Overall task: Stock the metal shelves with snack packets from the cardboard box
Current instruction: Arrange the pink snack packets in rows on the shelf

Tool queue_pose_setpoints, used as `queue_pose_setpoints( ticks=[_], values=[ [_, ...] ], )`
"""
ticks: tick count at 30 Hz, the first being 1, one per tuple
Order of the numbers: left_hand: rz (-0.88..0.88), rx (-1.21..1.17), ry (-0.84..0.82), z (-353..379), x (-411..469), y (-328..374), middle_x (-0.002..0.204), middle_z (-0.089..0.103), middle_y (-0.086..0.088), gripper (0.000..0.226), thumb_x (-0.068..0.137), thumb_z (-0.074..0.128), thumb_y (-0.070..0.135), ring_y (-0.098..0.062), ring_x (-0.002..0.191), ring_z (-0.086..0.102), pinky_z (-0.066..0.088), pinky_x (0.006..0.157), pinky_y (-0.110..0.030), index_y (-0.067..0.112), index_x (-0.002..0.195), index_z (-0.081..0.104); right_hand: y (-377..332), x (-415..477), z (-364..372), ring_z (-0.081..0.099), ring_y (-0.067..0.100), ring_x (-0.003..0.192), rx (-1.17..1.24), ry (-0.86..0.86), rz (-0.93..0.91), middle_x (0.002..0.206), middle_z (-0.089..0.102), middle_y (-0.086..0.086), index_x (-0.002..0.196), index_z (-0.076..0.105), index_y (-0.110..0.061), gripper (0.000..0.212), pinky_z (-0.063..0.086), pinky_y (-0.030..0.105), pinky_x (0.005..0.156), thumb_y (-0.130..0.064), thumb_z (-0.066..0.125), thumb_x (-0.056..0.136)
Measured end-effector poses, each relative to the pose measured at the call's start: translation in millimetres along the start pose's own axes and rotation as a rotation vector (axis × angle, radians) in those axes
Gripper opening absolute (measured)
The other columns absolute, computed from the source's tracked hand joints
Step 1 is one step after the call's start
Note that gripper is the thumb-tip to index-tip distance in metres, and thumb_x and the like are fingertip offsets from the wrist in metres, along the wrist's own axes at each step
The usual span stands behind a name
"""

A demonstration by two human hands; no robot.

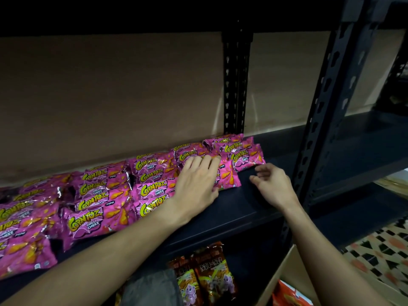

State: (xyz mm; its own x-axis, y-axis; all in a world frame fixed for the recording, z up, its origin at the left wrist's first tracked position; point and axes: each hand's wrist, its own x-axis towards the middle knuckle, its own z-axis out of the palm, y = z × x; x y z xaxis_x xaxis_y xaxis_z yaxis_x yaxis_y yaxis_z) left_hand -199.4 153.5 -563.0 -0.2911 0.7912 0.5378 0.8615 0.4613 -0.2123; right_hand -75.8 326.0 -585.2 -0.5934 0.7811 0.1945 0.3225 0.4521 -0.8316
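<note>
Several pink Cornitoz snack packets point(106, 202) lie in overlapping rows along the dark metal shelf point(254, 204). My left hand point(196, 182) rests flat, fingers straight, on the packets near the right end of the row. My right hand point(272, 184) hovers just above the bare shelf beside the last pink packet point(247, 159), fingers loosely curled and holding nothing. The cardboard box point(287, 274) stands at the lower right, with an orange-red packet point(287, 294) showing inside it.
A black slotted upright point(320, 120) rises just right of my right hand; another upright point(235, 85) stands at the back. Brown Mi-Mi packets point(212, 272) sit on the shelf below. A patterned floor point(384, 252) shows at the right.
</note>
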Motion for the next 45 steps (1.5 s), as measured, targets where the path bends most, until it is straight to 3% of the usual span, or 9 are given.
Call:
queue_pose_setpoints(
  ticks=[9,13,15,18,21,29,38,45],
  values=[
    [0.058,0.04,-0.014,0,-1,9,0.118,0.06,-0.007,0.097,0.061,0.074,0.025,-0.028,0.105,0.057,0.039,0.106,-0.042,0.006,0.149,0.036,1,-23,8,0.06,0.014,0.103,-0.094,-0.075,-0.127,0.107,0.064,0.0,0.12,0.064,-0.016,0.046,0.043,0.022,0.091,-0.024,0.082,0.079],
    [0.091,0.053,-0.046,4,-2,10,0.121,0.061,-0.007,0.107,0.056,0.076,0.022,-0.027,0.106,0.061,0.033,0.112,-0.046,0.006,0.151,0.029,-3,-24,19,0.059,0.018,0.1,-0.228,-0.064,-0.169,0.097,0.06,-0.009,0.12,0.066,-0.021,0.047,0.046,0.041,0.098,-0.031,0.082,0.077],
    [0.099,0.053,-0.04,6,-2,9,0.121,0.061,-0.007,0.106,0.058,0.076,0.019,-0.027,0.105,0.061,0.033,0.112,-0.045,0.006,0.151,0.028,-6,-22,24,0.06,0.017,0.096,-0.25,-0.041,-0.172,0.088,0.059,-0.013,0.114,0.068,-0.023,0.039,0.045,0.044,0.098,-0.033,0.08,0.079],
    [0.098,0.048,-0.02,7,1,5,0.121,0.06,-0.008,0.107,0.057,0.08,0.02,-0.027,0.105,0.062,0.039,0.108,-0.044,0.006,0.15,0.03,-10,-18,29,0.063,0.018,0.094,-0.25,0.004,-0.138,0.08,0.06,-0.013,0.107,0.069,-0.024,0.028,0.044,0.043,0.098,-0.033,0.077,0.082],
    [0.092,0.047,-0.025,7,4,3,0.124,0.059,-0.008,0.109,0.056,0.085,0.023,-0.027,0.107,0.062,0.039,0.107,-0.044,0.007,0.149,0.033,-11,-15,32,0.063,0.019,0.099,-0.277,0.02,-0.114,0.084,0.063,-0.012,0.109,0.068,-0.023,0.03,0.041,0.041,0.1,-0.036,0.075,0.083],
    [0.099,-0.017,-0.159,-1,9,-5,0.148,0.039,-0.001,0.102,0.073,0.079,0.048,-0.022,0.135,0.041,0.008,0.119,-0.04,0.017,0.152,0.023,-10,-16,28,0.063,0.018,0.099,-0.223,-0.038,-0.118,0.081,0.059,-0.014,0.112,0.066,-0.023,0.041,0.041,0.042,0.099,-0.037,0.082,0.077],
    [0.103,-0.087,-0.142,-14,2,-9,0.148,0.038,0.003,0.105,0.07,0.074,0.062,-0.019,0.135,0.04,0.0,0.12,-0.041,0.019,0.151,0.024,-9,-17,21,0.062,0.022,0.099,-0.166,-0.084,-0.092,0.092,0.062,-0.005,0.121,0.063,-0.018,0.058,0.045,0.046,0.099,-0.032,0.087,0.07],
    [0.002,-0.202,-0.116,-46,-29,-30,0.147,0.04,0.008,0.082,0.083,0.056,0.069,-0.013,0.135,0.04,-0.009,0.119,-0.04,0.025,0.148,0.032,-9,-25,13,0.06,0.02,0.106,-0.178,-0.157,-0.12,0.11,0.063,0.002,0.132,0.057,-0.016,0.071,0.046,0.028,0.093,-0.03,0.089,0.07]
  ],
)
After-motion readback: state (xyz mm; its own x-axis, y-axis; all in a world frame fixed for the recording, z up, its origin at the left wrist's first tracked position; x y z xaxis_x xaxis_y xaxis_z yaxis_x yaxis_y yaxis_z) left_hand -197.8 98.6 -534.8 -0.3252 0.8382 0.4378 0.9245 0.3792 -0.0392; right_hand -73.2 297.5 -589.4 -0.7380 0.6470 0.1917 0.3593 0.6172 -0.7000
